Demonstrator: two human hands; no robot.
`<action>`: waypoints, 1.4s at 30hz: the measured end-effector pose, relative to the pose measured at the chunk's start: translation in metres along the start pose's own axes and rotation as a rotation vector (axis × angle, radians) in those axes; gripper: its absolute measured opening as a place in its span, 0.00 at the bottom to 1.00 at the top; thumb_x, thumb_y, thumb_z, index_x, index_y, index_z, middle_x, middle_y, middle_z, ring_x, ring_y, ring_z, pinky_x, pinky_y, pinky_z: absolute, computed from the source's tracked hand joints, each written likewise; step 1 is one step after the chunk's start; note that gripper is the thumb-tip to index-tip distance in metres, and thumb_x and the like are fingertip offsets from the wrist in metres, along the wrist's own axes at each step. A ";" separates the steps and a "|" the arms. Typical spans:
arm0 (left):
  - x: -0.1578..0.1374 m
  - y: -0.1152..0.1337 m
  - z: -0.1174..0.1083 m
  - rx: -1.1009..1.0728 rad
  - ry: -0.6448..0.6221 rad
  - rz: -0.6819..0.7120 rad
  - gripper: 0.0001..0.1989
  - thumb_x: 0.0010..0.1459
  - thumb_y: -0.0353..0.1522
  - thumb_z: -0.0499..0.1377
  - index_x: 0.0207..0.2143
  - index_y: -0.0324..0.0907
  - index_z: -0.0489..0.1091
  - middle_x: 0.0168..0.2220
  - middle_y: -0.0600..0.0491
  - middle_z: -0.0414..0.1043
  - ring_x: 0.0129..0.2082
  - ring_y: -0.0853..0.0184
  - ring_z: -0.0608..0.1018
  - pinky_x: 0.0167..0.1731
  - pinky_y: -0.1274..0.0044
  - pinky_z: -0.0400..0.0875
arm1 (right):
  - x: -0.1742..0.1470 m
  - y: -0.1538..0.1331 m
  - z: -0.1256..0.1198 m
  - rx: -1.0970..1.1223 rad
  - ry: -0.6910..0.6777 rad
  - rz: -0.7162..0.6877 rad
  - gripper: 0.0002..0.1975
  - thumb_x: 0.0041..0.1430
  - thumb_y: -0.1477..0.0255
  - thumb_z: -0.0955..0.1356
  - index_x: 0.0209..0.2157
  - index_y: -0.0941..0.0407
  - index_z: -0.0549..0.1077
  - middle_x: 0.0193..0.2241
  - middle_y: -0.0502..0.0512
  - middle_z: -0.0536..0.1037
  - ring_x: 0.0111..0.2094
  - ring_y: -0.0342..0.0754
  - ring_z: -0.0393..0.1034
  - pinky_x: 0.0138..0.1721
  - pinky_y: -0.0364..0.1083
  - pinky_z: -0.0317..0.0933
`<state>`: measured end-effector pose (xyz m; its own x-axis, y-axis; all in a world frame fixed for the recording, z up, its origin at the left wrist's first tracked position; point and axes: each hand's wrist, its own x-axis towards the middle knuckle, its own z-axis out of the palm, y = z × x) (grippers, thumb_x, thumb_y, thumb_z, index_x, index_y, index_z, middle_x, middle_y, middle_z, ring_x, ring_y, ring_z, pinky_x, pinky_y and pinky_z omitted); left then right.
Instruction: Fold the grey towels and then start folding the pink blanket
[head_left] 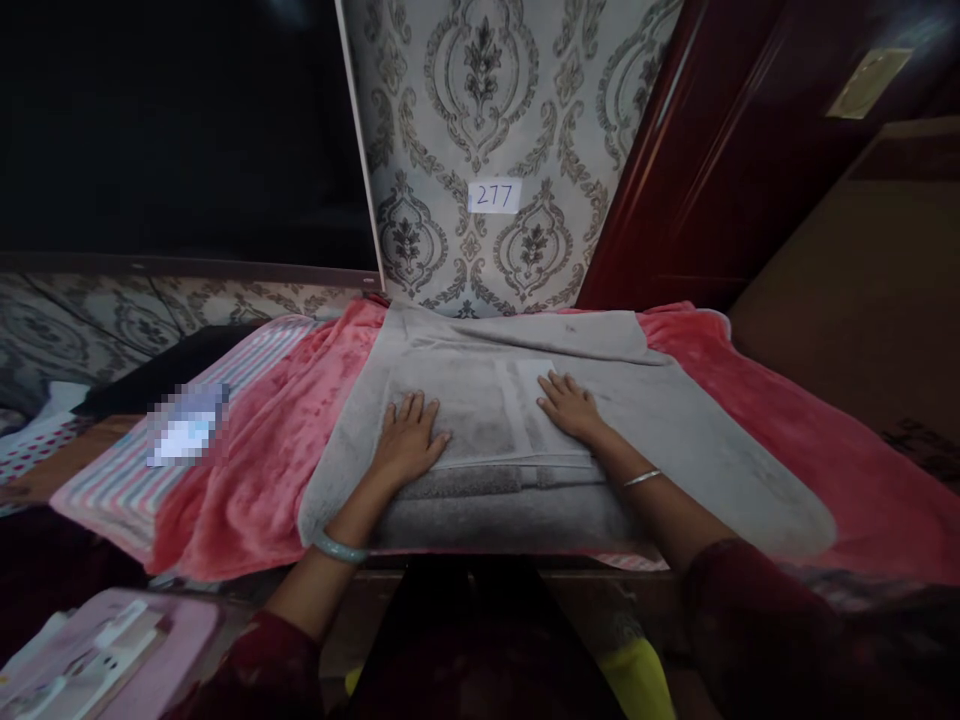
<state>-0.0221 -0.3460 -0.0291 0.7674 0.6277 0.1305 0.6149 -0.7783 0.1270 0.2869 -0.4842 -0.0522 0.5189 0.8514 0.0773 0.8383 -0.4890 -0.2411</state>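
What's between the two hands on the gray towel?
Only gray towel, with its pale woven band, lies between the left hand and right hand in the head view.

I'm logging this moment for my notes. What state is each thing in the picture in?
grey towel: folded, flat on the pink blanket.
pink blanket: spread out, rumpled at its left edge.
left hand: flat, palm down on the towel.
right hand: flat, palm down on the towel.
striped cloth: laid flat beside the blanket.
paper label: stuck on the wallpaper, reads 277.
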 end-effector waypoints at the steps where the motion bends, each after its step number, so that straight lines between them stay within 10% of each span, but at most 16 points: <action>1: -0.001 0.003 -0.003 -0.004 -0.002 0.010 0.33 0.68 0.44 0.50 0.70 0.37 0.57 0.73 0.37 0.48 0.73 0.48 0.51 0.69 0.52 0.46 | -0.002 -0.005 -0.004 -0.007 0.007 -0.016 0.30 0.70 0.60 0.58 0.71 0.49 0.57 0.73 0.58 0.49 0.73 0.64 0.41 0.65 0.74 0.44; 7: -0.021 0.057 0.004 -0.050 0.004 0.382 0.30 0.67 0.43 0.53 0.69 0.46 0.59 0.71 0.42 0.56 0.72 0.53 0.57 0.70 0.54 0.47 | -0.011 -0.060 -0.009 0.091 -0.008 -0.447 0.29 0.71 0.68 0.56 0.71 0.49 0.57 0.73 0.55 0.52 0.73 0.58 0.44 0.67 0.65 0.48; 12: -0.045 0.095 0.040 -0.022 0.102 0.342 0.33 0.63 0.45 0.58 0.68 0.45 0.61 0.69 0.36 0.59 0.71 0.42 0.56 0.65 0.43 0.51 | -0.007 -0.093 0.007 -0.009 -0.135 -0.677 0.28 0.73 0.63 0.56 0.71 0.46 0.56 0.72 0.52 0.53 0.73 0.56 0.42 0.69 0.62 0.44; 24: -0.059 0.092 0.053 -0.052 0.205 0.342 0.29 0.64 0.38 0.56 0.67 0.49 0.62 0.69 0.46 0.60 0.70 0.42 0.59 0.64 0.46 0.58 | 0.100 -0.090 0.006 -0.098 -0.205 -0.407 0.29 0.74 0.57 0.53 0.72 0.46 0.53 0.72 0.55 0.52 0.72 0.58 0.45 0.69 0.65 0.42; 36: -0.062 0.088 0.051 -0.080 0.261 0.372 0.29 0.64 0.41 0.58 0.66 0.47 0.64 0.68 0.44 0.62 0.68 0.47 0.62 0.65 0.48 0.57 | 0.091 -0.101 -0.005 -0.111 -0.134 -0.291 0.30 0.74 0.60 0.53 0.73 0.51 0.52 0.73 0.58 0.47 0.73 0.59 0.39 0.69 0.66 0.40; 42: -0.079 0.064 0.034 -0.011 0.395 0.178 0.23 0.66 0.40 0.56 0.62 0.45 0.68 0.65 0.44 0.66 0.66 0.49 0.66 0.65 0.46 0.52 | 0.038 -0.136 -0.004 -0.086 -0.114 -0.733 0.29 0.74 0.59 0.54 0.73 0.46 0.52 0.74 0.55 0.45 0.74 0.58 0.35 0.69 0.66 0.39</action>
<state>-0.0370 -0.4456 -0.0649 0.7315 0.4439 0.5176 0.4760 -0.8759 0.0785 0.1933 -0.3863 -0.0126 -0.1945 0.9770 0.0875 0.9752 0.2021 -0.0897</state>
